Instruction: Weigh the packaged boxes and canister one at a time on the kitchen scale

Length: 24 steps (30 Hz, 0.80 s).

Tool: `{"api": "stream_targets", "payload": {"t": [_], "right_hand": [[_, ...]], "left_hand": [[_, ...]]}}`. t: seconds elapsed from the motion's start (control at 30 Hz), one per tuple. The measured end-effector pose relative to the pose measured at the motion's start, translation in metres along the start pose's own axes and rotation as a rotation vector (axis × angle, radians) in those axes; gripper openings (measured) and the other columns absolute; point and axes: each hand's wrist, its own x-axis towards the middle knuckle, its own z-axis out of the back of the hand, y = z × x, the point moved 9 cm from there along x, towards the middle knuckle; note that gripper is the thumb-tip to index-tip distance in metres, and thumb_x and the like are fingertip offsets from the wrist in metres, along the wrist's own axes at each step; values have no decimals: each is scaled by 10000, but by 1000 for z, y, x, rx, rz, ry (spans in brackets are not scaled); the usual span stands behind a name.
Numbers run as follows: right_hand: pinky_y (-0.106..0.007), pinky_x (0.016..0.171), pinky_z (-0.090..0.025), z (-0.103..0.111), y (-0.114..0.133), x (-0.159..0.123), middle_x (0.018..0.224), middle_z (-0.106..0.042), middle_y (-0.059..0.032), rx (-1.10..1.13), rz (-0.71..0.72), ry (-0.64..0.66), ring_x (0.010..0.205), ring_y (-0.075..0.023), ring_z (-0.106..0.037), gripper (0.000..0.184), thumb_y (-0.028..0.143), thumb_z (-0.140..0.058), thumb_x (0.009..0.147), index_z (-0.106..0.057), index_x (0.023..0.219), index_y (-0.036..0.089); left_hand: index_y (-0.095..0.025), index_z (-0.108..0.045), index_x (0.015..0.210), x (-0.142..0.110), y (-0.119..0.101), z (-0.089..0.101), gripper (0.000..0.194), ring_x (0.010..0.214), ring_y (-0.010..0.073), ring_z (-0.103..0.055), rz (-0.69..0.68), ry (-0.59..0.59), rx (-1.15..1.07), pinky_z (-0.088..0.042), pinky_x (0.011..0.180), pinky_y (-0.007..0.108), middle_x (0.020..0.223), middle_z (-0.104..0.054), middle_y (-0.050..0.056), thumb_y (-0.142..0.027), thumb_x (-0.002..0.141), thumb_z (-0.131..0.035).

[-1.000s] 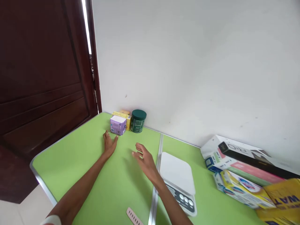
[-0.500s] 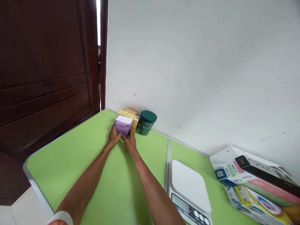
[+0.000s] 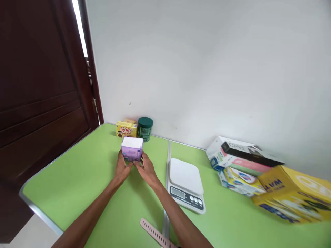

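A purple packet with a white top (image 3: pixel 131 150), like a small tissue pack, is held between both my hands. My left hand (image 3: pixel 121 168) grips its left side, thumb toward the near face. On the right side my right hand (image 3: pixel 147 168) closes round it, its thumb near the bottom edge. Just behind the packet stands a yellow box with red lettering (image 3: pixel 126 130). Beside that box is a dark green tub with a lid (image 3: pixel 144 130). Whether the packet touches the tabletop, I cannot tell.
A white kitchen scale (image 3: pixel 186 181) lies right of my hands on the green table (image 3: pixel 77 179). Further right are a long black-and-white box (image 3: pixel 248 151), a yellow-and-white box (image 3: pixel 241 181) and a large yellow box (image 3: pixel 294 193). A pink watch strap (image 3: pixel 155 234) lies at the front.
My hands have drawn the purple packet back from the yellow box, uncovering its front. The view has shifted right, bringing the large yellow box and the watch strap into sight.
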Motion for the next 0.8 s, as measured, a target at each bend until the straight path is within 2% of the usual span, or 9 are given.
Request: {"api": "stream_targets", "payload": {"t": [0.07,0.2,0.27,0.33,0.43,0.57,0.67,0.73,0.8], "right_hand": [[-486,1105,-540,41,15,-20,1402,-677,-111,-74,39,-77,1280,-295,-661,619,365,-684,885,-557,1482,261],[-503,1078,-546,129,35,-64,1314,-714,-122,-202,45,-216,1221,-312,-683,525,497,-616,958,-608,1418,244],[-514,1042,-559,166,38,-85,1239,-737,-129,-261,11,-273,1146,-322,-710,499,555,-583,970,-651,1341,229],[-518,1007,-570,194,36,-102,1192,-749,-132,-298,-18,-318,1095,-332,-723,503,597,-565,967,-676,1285,224],[-519,992,-568,215,30,-116,1170,-760,-127,-317,-30,-345,1086,-341,-723,496,613,-553,963,-694,1244,230],[-544,990,-562,221,15,-119,1139,-764,-132,-328,-49,-373,1076,-354,-713,512,630,-541,948,-713,1206,223],[-581,1011,-547,225,2,-122,1158,-760,-146,-315,-80,-409,1132,-380,-691,568,662,-570,919,-716,1245,220],[-584,1044,-537,234,-7,-128,1321,-720,-162,-252,-106,-444,1230,-387,-662,673,696,-635,875,-674,1354,225],[-561,1058,-539,246,-19,-137,1465,-648,-169,-151,-150,-484,1295,-378,-642,772,726,-676,843,-624,1431,229]], "left_hand": [[-170,-434,1453,-15,-26,-26,788,1253,312,-623,-44,71,-35,-499,1112,490,1360,-633,144,-177,694,-645],[-164,-392,1496,-51,-82,-91,825,1273,297,-599,-150,279,-110,-458,1164,487,1393,-602,138,-161,706,-628],[-165,-385,1506,-71,-102,-121,826,1296,298,-581,-179,377,-141,-438,1188,492,1410,-585,138,-148,712,-614],[-169,-384,1514,-87,-114,-144,829,1317,301,-567,-188,453,-158,-425,1206,493,1427,-572,139,-127,715,-601],[-169,-375,1537,-100,-120,-166,855,1362,311,-538,-189,512,-158,-401,1234,498,1474,-543,144,-103,713,-592],[-148,-339,1586,-101,-115,-177,904,1427,326,-498,-187,552,-116,-364,1270,508,1527,-509,165,-99,720,-594],[-144,-325,1613,-98,-108,-176,917,1486,331,-456,-210,610,-76,-322,1301,510,1578,-483,171,-102,738,-594],[-166,-314,1631,-91,-98,-169,920,1535,329,-406,-224,632,-73,-274,1325,519,1634,-441,159,-116,758,-599],[-187,-307,1636,-79,-79,-160,915,1567,330,-367,-182,603,-92,-250,1330,542,1679,-390,154,-132,772,-603]]}}
